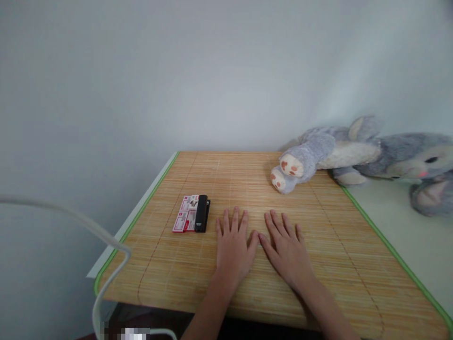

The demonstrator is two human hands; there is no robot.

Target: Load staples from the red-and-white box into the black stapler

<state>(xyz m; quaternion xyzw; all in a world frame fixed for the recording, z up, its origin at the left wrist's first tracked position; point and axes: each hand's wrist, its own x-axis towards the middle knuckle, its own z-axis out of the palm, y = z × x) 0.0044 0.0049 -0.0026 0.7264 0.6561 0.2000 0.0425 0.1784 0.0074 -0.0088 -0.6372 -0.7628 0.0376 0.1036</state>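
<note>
My left hand (233, 245) lies palm down on the bamboo mat (226, 174), its fingers spread and nothing in them. Beside it, also flat with fingers apart, rests my right hand (286, 248). The two thumb tips meet or nearly meet. Just left of my left hand is a black stapler (201, 213), lying lengthwise away from me. Against the stapler's left side sit small red-and-white boxes (184, 222) with a stapler picture printed on one; they look like staple boxes.
A grey plush rabbit (339, 151) lies on its side across the mat's back right corner. A white cable (106, 236) hangs in front at the left. Green edging (396, 255) borders the mat, and a pale wall (226, 75) stands behind.
</note>
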